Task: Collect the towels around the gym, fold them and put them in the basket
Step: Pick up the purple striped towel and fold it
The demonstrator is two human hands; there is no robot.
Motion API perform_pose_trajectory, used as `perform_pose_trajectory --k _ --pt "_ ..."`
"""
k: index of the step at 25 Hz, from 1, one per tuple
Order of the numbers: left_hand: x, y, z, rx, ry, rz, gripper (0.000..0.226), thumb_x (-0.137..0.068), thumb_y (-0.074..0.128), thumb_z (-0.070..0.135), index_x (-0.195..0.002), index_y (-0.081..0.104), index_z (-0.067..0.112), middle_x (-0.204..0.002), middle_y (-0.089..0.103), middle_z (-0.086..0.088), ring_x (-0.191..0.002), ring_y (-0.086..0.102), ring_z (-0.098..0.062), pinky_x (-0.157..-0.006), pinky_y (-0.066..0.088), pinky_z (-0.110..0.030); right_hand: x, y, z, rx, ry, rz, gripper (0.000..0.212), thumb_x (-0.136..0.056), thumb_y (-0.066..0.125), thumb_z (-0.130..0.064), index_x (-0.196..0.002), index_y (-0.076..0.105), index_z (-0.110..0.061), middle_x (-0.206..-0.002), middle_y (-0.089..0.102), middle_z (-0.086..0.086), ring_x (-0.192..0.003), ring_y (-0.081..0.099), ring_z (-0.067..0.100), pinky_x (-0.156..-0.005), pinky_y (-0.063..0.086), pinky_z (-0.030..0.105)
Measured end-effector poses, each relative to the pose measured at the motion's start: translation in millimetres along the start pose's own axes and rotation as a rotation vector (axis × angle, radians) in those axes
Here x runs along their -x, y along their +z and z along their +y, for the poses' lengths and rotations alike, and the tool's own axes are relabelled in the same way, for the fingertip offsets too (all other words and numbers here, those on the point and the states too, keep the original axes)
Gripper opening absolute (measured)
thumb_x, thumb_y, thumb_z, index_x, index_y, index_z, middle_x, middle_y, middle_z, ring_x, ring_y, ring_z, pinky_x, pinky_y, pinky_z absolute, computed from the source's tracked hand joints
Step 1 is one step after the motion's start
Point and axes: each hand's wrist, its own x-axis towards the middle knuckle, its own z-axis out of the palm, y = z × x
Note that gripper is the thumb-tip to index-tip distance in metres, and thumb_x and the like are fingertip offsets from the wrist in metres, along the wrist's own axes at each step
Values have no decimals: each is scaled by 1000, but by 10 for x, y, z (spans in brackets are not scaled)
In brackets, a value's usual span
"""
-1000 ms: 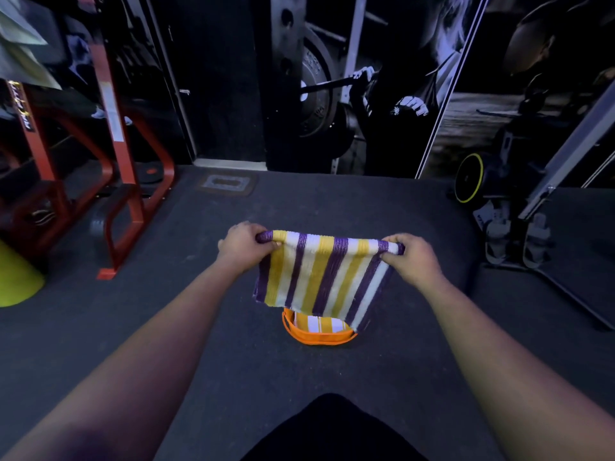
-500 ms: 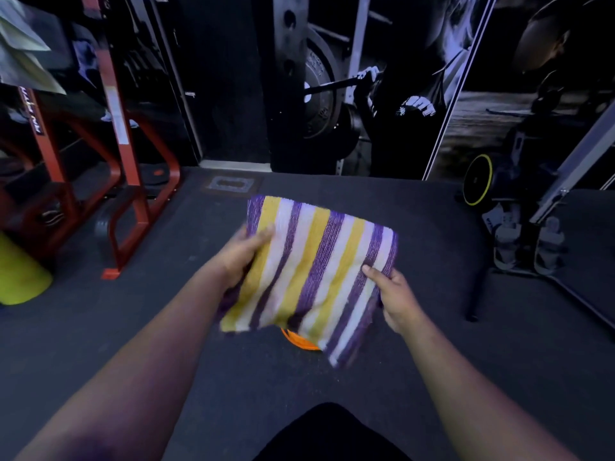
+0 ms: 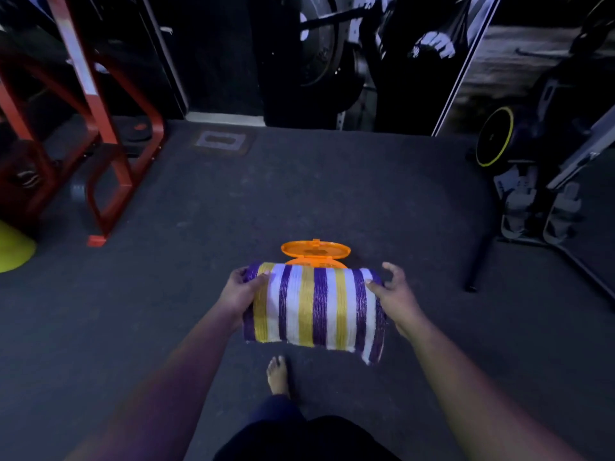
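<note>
Dark gym floor (image 3: 199, 294): folded striped towel (image 3: 314, 307) held over the orange basket (image 3: 315, 252), left hand (image 3: 241, 292) gripping its left end, right hand (image 3: 394, 299) pinching its right end, fingers partly spread.

The towel (image 3: 316, 309) carries lengthwise stripes of purple, white and yellow; the basket (image 3: 315, 252) just beyond the towel is solid orange, the floor (image 3: 332, 194) around it dark grey, the rack (image 3: 100, 128) far left red, the cone (image 3: 15, 249) yellow-green.
</note>
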Motion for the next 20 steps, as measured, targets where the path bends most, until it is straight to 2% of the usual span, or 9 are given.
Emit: perform_pose_trajectory --k 2,4,7,9,12,14,16,18,20 --pt "-316 68 -145 -52 -75 -7 35 -89 78 28 -115 66 8 -103 77 -15 -87 76 -27 -69 62 -40 -252 49 74 37 68 -28 64 -93 72 -15 -144 39 -34 -117 66 6 -95 72 19 -84 58 38" --pt "-731 129 -283 -74 -151 -2 33 -89 78 31 -110 66 8 -99 76 -16 -86 75 -30 -72 62 -46 -577 142 167 81 131 -46 61 -93 71 -12 -142 41 -34 -120 68 3 -101 71 18 -91 58 42" --pt "-1312 256 -450 -98 -209 13 33 -88 78 36 -113 62 22 -101 75 -4 -86 73 -22 -68 61 -40 -1085 300 372 183 194 -48 58 -91 74 -17 -142 48 -26 -127 66 -3 -112 66 15 -102 53 48" --pt "-1767 355 -531 -98 -280 16 23 -93 73 28 -113 62 27 -97 73 2 -81 71 -17 -58 57 -33 -1492 449 488 212 266 -45 57 -90 75 -22 -142 51 -24 -124 68 -5 -109 67 14 -98 56 47" --pt "-2467 487 -667 -142 -408 -13 23 -96 70 27 -114 68 13 -94 76 -8 -73 73 -20 -51 54 -30 -2097 689 557 198 361 -12 56 -88 78 -34 -137 53 -21 -112 67 -12 -99 67 9 -84 58 36" --pt "-2972 567 -794 -173 -426 1 21 -96 69 26 -107 71 8 -88 74 -11 -67 70 -21 -50 52 -28 -2602 834 665 184 420 28 55 -87 79 -35 -133 53 -19 -104 64 -12 -93 65 10 -81 56 35" --pt "-3494 666 -961 -173 -410 10 15 -96 69 24 -96 72 9 -80 72 -9 -60 68 -17 -46 49 -26 -3131 970 880 187 434 50 51 -86 80 -35 -129 57 -20 -105 68 -5 -92 66 13 -83 56 36" --pt "-4076 772 -1289 -183 -361 -11 16 -97 68 26 -88 73 13 -75 72 -2 -62 66 -16 -48 50 -26 -3705 1121 1268 215 416 62 41 -87 79 -35 -122 63 -21 -109 72 2 -93 68 15 -79 55 31" --pt "-4628 854 -1772 -194 -309 -19 17 -97 67 26 -87 74 15 -75 72 4 -68 64 -15 -58 49 -28 -4260 1299 1789 216 404 55 33 -90 76 -36 -117 66 -20 -108 74 5 -90 68 13 -71 53 25"
